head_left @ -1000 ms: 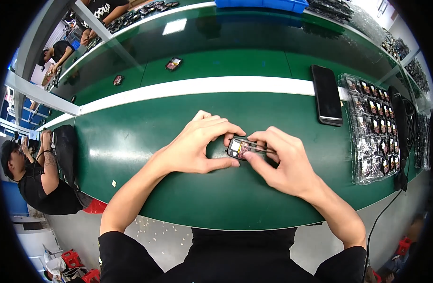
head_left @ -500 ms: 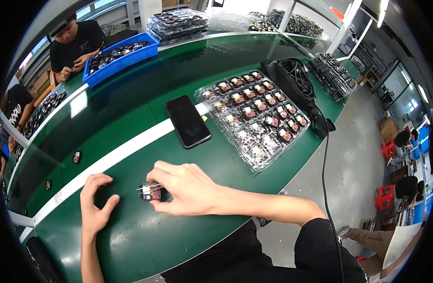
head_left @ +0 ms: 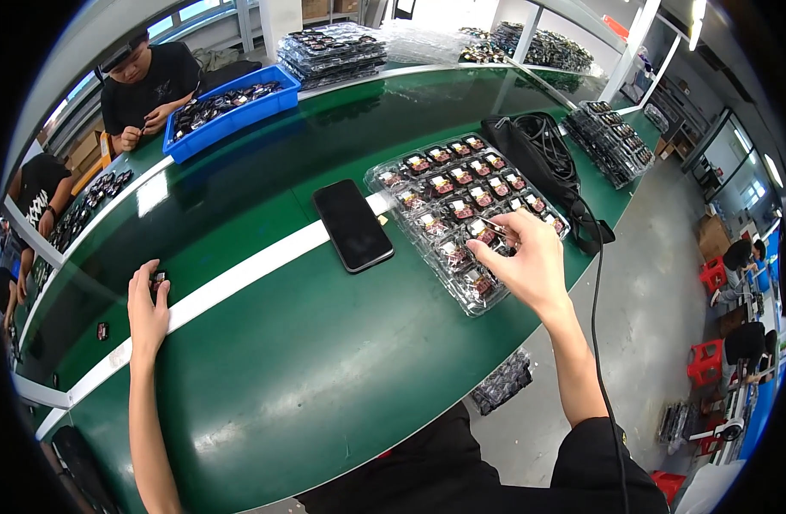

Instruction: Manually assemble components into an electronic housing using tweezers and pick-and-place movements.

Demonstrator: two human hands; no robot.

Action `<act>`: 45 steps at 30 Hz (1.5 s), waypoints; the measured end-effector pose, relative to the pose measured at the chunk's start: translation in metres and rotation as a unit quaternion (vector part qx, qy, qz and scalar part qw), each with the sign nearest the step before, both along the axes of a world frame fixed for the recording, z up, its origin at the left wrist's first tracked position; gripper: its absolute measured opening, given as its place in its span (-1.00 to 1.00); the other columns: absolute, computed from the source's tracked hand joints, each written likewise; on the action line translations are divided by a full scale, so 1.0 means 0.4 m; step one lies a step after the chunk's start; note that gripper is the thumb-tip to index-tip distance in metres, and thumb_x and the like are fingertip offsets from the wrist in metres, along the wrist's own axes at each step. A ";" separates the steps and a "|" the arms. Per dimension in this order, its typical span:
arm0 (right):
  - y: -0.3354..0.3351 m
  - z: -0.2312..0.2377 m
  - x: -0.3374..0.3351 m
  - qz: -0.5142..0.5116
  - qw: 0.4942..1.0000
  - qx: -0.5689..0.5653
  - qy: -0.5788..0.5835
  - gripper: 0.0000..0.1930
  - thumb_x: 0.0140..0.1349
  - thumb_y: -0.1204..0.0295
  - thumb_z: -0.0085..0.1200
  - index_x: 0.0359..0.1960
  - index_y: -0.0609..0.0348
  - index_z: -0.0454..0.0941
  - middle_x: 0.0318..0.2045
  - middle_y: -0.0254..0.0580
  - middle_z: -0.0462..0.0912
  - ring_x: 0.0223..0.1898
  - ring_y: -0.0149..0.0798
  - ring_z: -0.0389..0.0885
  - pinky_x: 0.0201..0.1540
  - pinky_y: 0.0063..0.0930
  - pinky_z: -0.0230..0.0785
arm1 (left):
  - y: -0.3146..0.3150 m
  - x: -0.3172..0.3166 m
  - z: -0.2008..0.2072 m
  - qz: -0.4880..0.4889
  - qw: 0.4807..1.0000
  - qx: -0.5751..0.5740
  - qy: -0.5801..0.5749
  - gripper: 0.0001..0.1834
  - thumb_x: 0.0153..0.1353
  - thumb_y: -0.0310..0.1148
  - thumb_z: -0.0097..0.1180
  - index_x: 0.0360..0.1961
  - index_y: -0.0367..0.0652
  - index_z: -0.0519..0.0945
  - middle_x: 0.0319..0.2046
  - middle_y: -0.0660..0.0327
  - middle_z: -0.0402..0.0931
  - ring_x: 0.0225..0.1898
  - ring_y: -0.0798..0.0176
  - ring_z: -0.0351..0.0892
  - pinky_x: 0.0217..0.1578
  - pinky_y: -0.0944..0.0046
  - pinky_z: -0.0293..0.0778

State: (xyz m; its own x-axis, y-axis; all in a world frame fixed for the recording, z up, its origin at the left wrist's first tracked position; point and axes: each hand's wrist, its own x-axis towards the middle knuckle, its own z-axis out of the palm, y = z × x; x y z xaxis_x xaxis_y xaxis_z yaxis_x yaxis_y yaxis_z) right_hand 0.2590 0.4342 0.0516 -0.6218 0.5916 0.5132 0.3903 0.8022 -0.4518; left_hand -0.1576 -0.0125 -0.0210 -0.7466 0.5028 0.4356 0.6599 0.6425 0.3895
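On the far side of the white strip, my left hand reaches over the green table with fingers and thumb apart. A small black module lies right by its fingertips; whether they touch it I cannot tell. At the right, my right hand is over a clear plastic tray of black modules with white and red labels. Its thumb and fingers pinch a thin metal tool resembling tweezers, mostly hidden by the hand. Just beneath sits a labelled module in a tray pocket.
A black phone lies across the white strip. Behind the tray rests a black bag with cable. Another module lies farther left. A blue bin of parts stands near a co-worker. Stacked trays are at the right.
My right hand has moved from the table middle to the tray, with the module and metal tool. My left hand has moved forward across the white strip to a loose module.
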 end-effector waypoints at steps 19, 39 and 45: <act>-0.389 -0.015 -0.278 0.398 0.826 -0.400 -0.021 -0.75 0.62 0.47 0.24 0.14 0.41 0.76 -0.29 -0.31 0.71 -0.26 -0.56 0.56 -0.19 -0.54 0.44 | 0.051 0.441 0.107 -0.204 0.975 -0.077 -0.050 -0.23 0.13 0.06 0.67 0.28 -0.10 0.70 -0.05 0.17 0.64 -0.02 0.07 0.64 0.02 0.06 0.48; -0.470 -0.130 -0.341 0.460 0.845 -0.268 -0.047 -0.84 0.24 0.67 0.41 -0.15 0.34 0.89 -0.60 -0.33 0.56 -0.62 -0.58 0.37 -0.55 -0.49 0.11 | 0.007 0.410 0.048 -0.253 0.952 0.031 -0.172 -0.44 0.08 -0.22 0.74 0.12 -0.07 0.84 -0.25 0.35 0.72 -0.30 0.30 0.51 -0.18 0.26 0.29; -0.475 -0.137 -0.348 0.457 0.858 -0.229 -0.040 -0.86 0.20 0.67 0.41 -0.21 0.34 0.88 -0.60 -0.28 0.58 -0.67 -0.47 0.40 -0.57 -0.44 0.14 | 0.009 0.406 0.051 -0.250 0.952 0.022 -0.173 -0.41 0.06 -0.24 0.74 0.14 -0.07 0.84 -0.29 0.32 0.68 -0.39 0.33 0.43 -0.23 0.25 0.24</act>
